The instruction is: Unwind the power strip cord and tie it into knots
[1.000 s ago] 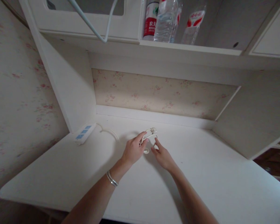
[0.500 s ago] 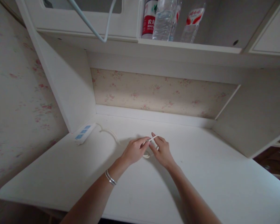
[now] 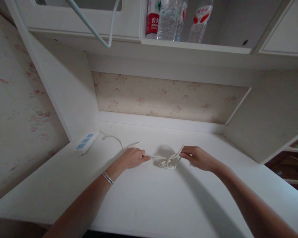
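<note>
Left hand (image 3: 132, 158) and right hand (image 3: 198, 157) pinch a cord (image 3: 167, 162) — cream-white, tangled between them.

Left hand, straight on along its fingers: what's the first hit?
Likely the looped bunch of white cord between the hands, with the right hand beyond. Depth is unclear; the left hand might pass above it.

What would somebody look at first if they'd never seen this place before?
Probably the tangled pale cord near the middle of the white desk, pinched by the left hand on one side and the right hand on the other. Next might come the bottles on the shelf above, and the blue-patched power strip at the desk's left.
</note>
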The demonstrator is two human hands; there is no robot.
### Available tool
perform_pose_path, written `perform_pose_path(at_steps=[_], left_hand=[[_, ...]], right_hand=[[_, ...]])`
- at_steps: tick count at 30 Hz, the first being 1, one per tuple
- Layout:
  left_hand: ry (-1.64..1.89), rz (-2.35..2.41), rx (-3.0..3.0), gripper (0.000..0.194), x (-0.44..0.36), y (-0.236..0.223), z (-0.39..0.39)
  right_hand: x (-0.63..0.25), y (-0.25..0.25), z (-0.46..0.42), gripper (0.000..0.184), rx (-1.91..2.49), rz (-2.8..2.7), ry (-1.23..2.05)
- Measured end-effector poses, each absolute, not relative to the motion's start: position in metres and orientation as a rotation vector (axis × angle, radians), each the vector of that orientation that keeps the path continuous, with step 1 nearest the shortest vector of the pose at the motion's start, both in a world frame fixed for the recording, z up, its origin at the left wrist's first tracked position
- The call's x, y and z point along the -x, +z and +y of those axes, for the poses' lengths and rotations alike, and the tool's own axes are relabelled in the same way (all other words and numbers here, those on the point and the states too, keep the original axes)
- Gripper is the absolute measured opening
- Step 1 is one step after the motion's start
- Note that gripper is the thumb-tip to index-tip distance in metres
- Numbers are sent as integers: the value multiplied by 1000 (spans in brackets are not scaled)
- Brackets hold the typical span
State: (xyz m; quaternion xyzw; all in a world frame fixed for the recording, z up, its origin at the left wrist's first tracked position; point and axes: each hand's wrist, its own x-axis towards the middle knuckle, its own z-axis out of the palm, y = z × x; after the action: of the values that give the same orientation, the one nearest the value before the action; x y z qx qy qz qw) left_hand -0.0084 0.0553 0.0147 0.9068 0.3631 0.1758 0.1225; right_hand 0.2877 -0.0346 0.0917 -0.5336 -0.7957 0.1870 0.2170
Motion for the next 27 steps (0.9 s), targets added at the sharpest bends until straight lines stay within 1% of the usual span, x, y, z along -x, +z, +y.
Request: perform_pose_path(at_steps=[7, 11, 14, 16, 19, 20, 23, 27], left_hand=[[537, 1356, -2635, 46, 21, 12, 80], [528, 1564, -2564, 47, 28, 12, 92], [541, 1628, -2527, 48, 24, 10, 92], [557, 1659, -2492, 49, 18, 7, 91], [616, 1690, -2416, 52, 13, 5, 91], [662, 1686, -2378, 52, 11, 5, 92], [841, 1567, -2193, 47, 5, 9, 94], [919, 1387, -2022, 42, -10, 23, 87]], right_hand=[[-354, 89, -55, 38, 1699, -2019, 600], [-407, 71, -65, 39, 1897, -1877, 520], [-434, 54, -69, 39, 1985, -1807, 493], [-435, 48, -73, 42, 1978, -1762, 610], [-412, 54, -84, 57, 1777, -1763, 1022], [-399, 60, -88, 59, 1687, -1795, 1142], [-354, 82, -96, 43, 1578, -1857, 1277], [-299, 103, -91, 33, 1470, -1976, 1517]])
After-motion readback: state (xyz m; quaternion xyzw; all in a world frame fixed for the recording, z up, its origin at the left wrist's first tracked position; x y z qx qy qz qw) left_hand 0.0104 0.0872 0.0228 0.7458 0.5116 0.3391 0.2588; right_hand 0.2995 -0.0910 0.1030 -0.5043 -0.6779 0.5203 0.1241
